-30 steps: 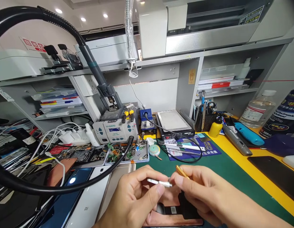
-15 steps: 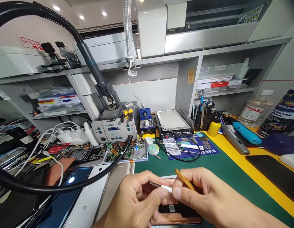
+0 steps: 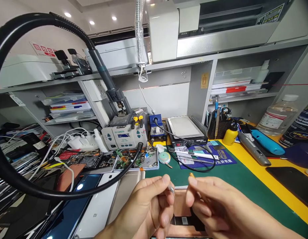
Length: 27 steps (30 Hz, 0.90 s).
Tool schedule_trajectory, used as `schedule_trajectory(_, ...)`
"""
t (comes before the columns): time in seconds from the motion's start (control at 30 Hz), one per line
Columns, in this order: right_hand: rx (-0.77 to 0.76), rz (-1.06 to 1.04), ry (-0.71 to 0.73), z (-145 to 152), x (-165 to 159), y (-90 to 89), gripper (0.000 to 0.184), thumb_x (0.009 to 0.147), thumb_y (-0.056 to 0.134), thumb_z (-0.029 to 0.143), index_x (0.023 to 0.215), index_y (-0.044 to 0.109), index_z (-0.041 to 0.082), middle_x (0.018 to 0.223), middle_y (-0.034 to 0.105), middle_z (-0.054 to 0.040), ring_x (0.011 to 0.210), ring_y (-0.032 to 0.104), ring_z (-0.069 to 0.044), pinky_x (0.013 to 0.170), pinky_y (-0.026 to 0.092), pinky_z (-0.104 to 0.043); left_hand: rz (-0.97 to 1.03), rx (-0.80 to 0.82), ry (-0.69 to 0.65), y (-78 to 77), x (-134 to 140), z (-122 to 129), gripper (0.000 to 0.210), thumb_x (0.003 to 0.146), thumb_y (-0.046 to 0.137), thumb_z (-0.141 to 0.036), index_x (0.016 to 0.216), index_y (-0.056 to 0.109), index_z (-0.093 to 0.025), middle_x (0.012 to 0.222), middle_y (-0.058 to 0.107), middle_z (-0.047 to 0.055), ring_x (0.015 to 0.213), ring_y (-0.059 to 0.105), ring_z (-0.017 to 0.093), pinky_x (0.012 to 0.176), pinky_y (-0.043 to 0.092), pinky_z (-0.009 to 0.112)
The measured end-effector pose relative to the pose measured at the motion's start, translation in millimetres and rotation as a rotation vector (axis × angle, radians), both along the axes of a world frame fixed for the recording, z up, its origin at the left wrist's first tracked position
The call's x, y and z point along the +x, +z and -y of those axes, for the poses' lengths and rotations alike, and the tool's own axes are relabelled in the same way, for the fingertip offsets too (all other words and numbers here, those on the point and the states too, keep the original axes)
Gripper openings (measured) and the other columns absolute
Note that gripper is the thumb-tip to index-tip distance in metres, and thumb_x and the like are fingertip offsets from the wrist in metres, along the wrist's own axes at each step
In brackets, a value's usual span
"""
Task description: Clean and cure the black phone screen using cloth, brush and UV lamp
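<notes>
My left hand (image 3: 154, 202) is closed, its thumb and index finger pinching a small silver metal piece (image 3: 171, 189) that looks like a screwdriver bit. Across a narrow gap, my right hand (image 3: 211, 202) grips a thin gold-coloured handle (image 3: 191, 175); only its end shows above the fingertips, and the rest is hidden. Beneath both hands lies an opened phone (image 3: 182, 205) with a copper-coloured area and a dark section carrying a small pale label. My hands cover much of it.
A green mat (image 3: 233, 189) spreads under the work. Several phones, including a white one (image 3: 94, 212), lie at left. A black hose (image 3: 69, 196) arcs over them from a hot-air station (image 3: 124, 137). Behind are a tray of circuit boards (image 3: 154, 162), a solder wick reel (image 3: 164, 158) and tweezers (image 3: 200, 160).
My hands have drawn slightly apart. The silver piece now points toward the lower right in my left fingers, and the gold handle has turned so mostly its end shows. The view has shifted slightly.
</notes>
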State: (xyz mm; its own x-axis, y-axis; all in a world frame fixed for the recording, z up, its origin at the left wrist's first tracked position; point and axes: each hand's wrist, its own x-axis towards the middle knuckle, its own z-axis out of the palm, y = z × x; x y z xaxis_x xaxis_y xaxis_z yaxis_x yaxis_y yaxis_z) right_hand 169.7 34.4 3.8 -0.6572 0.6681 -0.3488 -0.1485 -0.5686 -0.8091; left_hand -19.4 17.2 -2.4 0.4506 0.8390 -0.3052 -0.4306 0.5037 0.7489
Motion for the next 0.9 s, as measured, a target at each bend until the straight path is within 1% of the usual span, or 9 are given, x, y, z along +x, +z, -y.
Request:
schedule_trajectory(0.07,0.017,-0.033,-0.073,-3,3,-4.4,0.047,0.092,0.056,0.059,0.077,0.066,0.016,0.063,0.048,0.0024,0.046,0.041,-0.008,0.043,0.038,-0.018,0.028,-0.030,0.009,0.2,-2,-2,0.040,0.099,0.042,-0.038,0.072,0.060,-0.016,0.041,0.051,-0.003,0.025,0.041,0.006,0.026,0.034,0.012)
schedule_trajectory(0.13,0.067,-0.048,-0.156,-5,7,-8.8,0.049,0.093,0.055,0.058,0.077,0.069,0.014,0.067,0.054,-0.0018,0.062,0.053,-0.013,0.059,0.048,-0.023,0.054,-0.053,0.026,-0.5,-4,-4,0.039,0.098,0.043,-0.037,0.072,0.061,-0.016,0.043,0.053,-0.002,0.025,0.041,0.006,0.025,0.035,0.012)
schedule_trajectory(0.2,0.068,-0.039,-0.222,-7,9,-11.0,0.046,0.091,0.058,0.058,0.080,0.071,0.015,0.065,0.052,-0.0003,0.062,0.051,-0.013,0.059,0.047,-0.022,0.066,-0.071,0.021,-0.9,-6,-4,0.039,0.097,0.046,-0.037,0.070,0.062,-0.015,0.043,0.053,-0.001,0.025,0.042,0.006,0.025,0.036,0.013)
schedule_trajectory(0.3,0.080,-0.043,-0.251,-7,9,-8.3,0.040,0.087,0.067,0.056,0.086,0.071,0.017,0.057,0.049,0.0036,0.047,0.042,-0.009,0.046,0.038,-0.020,0.099,-0.059,0.059,0.9,-6,-5,0.039,0.098,0.045,-0.033,0.072,0.064,-0.013,0.049,0.057,0.000,0.027,0.045,0.005,0.026,0.039,0.013)
schedule_trajectory(0.47,0.188,-0.013,-0.286,-3,5,1.3,0.029,0.076,0.084,0.040,0.089,0.072,0.016,0.073,0.067,-0.0033,0.055,0.056,-0.011,0.049,0.042,-0.020,0.101,-0.069,0.204,5.6,-8,-6,0.029,0.096,0.051,-0.026,0.075,0.064,-0.011,0.067,0.065,0.002,0.034,0.051,0.004,0.027,0.043,0.013)
schedule_trajectory(0.63,0.185,-0.029,-0.303,-5,6,1.7,0.020,0.080,0.082,0.033,0.085,0.071,0.017,0.076,0.069,-0.0029,0.057,0.058,-0.011,0.050,0.045,-0.020,0.071,-0.080,0.257,6.2,-11,-6,0.026,0.095,0.054,-0.027,0.076,0.062,-0.011,0.067,0.065,0.002,0.033,0.050,0.004,0.028,0.044,0.014)
schedule_trajectory(0.73,0.193,-0.022,-0.287,-7,7,-1.6,0.022,0.080,0.082,0.035,0.085,0.070,0.017,0.078,0.068,-0.0032,0.057,0.058,-0.011,0.050,0.045,-0.021,0.087,-0.096,0.253,6.0,-11,-5,0.025,0.095,0.053,-0.027,0.077,0.062,-0.012,0.068,0.065,0.002,0.034,0.050,0.004,0.029,0.044,0.013)
schedule_trajectory(0.8,0.204,-0.008,-0.261,-7,8,-5.1,0.025,0.079,0.082,0.037,0.085,0.069,0.017,0.076,0.067,-0.0029,0.056,0.057,-0.011,0.051,0.044,-0.021,0.102,-0.053,0.234,6.0,-11,-4,0.025,0.096,0.051,-0.026,0.079,0.062,-0.011,0.068,0.065,0.002,0.036,0.051,0.004,0.030,0.046,0.014)
schedule_trajectory(0.9,0.224,0.028,-0.193,-7,8,-10.2,0.025,0.083,0.078,0.040,0.086,0.068,0.017,0.067,0.064,-0.0011,0.057,0.055,-0.011,0.055,0.043,-0.022,0.117,0.088,0.213,6.4,-11,-1,0.025,0.097,0.049,-0.025,0.081,0.064,-0.011,0.073,0.065,0.003,0.043,0.055,0.005,0.033,0.049,0.014)
